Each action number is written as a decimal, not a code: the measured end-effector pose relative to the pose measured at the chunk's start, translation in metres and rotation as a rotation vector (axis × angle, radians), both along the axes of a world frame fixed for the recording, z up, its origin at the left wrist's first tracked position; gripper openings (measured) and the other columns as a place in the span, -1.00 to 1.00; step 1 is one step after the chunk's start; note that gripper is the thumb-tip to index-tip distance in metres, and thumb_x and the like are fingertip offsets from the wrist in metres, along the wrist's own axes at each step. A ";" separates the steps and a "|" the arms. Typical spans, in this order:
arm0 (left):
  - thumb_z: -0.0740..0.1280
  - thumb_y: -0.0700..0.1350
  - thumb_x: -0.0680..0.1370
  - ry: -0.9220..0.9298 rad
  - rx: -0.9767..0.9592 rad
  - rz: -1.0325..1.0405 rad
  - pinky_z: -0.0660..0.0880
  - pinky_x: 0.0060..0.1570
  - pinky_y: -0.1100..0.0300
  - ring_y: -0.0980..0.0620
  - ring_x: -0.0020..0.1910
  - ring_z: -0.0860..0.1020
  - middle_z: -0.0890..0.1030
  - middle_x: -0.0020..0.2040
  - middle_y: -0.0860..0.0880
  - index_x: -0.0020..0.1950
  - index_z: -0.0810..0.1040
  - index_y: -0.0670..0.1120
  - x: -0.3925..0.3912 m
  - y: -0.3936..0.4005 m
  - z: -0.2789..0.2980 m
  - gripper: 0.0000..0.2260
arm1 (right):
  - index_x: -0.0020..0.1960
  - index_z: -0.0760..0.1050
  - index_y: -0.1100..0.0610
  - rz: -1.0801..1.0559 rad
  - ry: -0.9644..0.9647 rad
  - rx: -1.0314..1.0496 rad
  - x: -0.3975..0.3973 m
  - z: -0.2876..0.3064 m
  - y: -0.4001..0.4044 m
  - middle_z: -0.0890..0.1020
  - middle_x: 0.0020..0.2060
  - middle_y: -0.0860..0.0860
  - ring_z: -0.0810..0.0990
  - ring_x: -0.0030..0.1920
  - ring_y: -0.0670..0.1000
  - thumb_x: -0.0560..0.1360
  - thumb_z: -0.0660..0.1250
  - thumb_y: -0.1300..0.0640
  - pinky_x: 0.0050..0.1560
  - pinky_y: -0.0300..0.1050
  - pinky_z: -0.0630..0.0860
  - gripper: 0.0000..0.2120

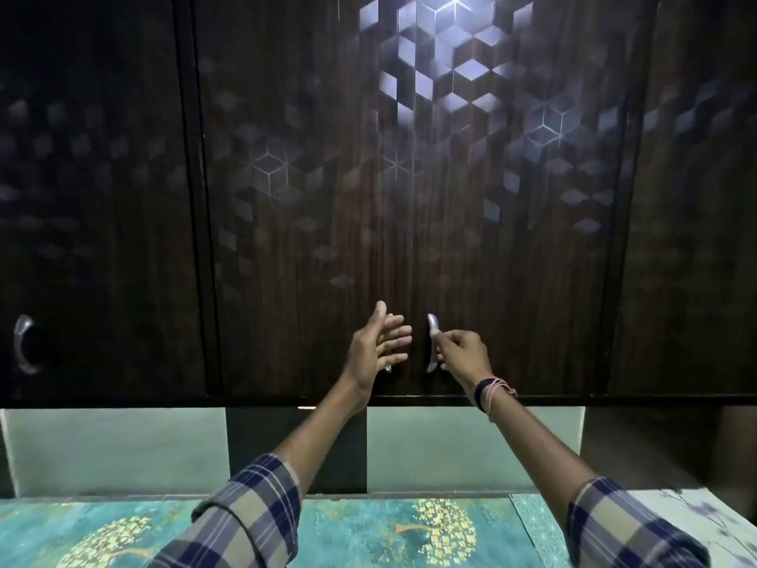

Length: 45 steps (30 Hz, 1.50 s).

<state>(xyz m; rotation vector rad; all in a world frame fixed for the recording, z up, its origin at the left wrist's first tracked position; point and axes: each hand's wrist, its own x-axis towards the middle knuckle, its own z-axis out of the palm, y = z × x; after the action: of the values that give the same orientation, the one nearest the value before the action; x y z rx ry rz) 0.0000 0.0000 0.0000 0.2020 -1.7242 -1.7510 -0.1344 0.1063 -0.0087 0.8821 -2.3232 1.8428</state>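
Two dark wood-grain wall cabinet doors meet at a seam in the middle; both look closed. My right hand [461, 349] has its fingers curled round the curved metal handle [431, 343] of the right door [524, 239]. My left hand [379, 342] is raised in front of the left door [303, 239] with fingers straight and spread. It covers most of that door's handle, whose lower tip [387, 368] shows below the fingers. Whether the left fingers touch the handle cannot be told.
Another cabinet door with a metal handle [22, 344] is at far left. Below the cabinets are pale tiles [118, 448] and a counter with a teal floral cover [368, 535]. A pale patterned surface [704, 514] lies at lower right.
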 end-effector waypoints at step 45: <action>0.13 0.12 0.71 0.070 0.009 -0.246 0.57 0.21 0.05 0.11 0.18 0.64 0.71 0.21 -0.06 0.23 0.69 -0.16 -0.051 0.441 -0.109 -0.54 | 0.38 0.48 0.38 -0.102 -0.389 -0.752 0.034 -0.098 0.432 0.58 0.33 0.24 0.53 0.39 0.10 0.69 0.10 -0.13 0.50 0.08 0.37 -0.40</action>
<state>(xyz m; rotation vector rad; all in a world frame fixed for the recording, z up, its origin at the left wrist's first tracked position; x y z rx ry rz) -0.0507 0.4405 -0.1090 -0.0703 -1.7502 -1.9170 -0.1007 0.5383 -0.1070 0.3163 -1.5104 2.7050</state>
